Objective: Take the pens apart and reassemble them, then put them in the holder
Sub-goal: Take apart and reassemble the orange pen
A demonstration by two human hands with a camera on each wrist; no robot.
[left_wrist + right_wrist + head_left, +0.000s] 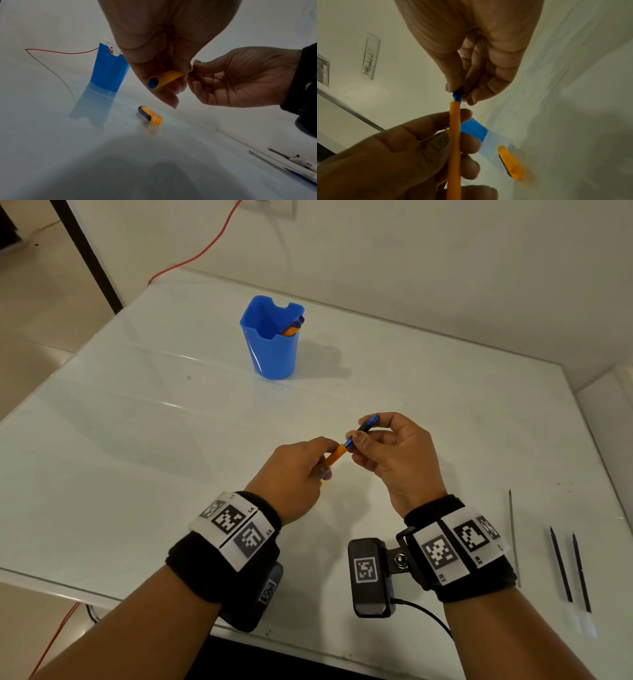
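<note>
Above the table's middle, my left hand (313, 463) grips an orange pen barrel (333, 457). My right hand (371, 445) pinches the blue front section (363, 429) sticking out of the barrel's end. The right wrist view has the barrel (454, 135) running up to the blue section (457, 95) between my right fingertips. In the left wrist view the barrel (169, 77) ends in a blue plug. An orange pen cap (150, 115) lies on the table below the hands. The blue holder (272, 337) stands further back with orange and blue pens inside.
Two dark blue refills (570, 570) and a thin grey refill (512, 535) lie on the white table (137, 422) to the right of my right wrist. A red cable (191, 261) runs along the wall behind the table. Walls border the back and right.
</note>
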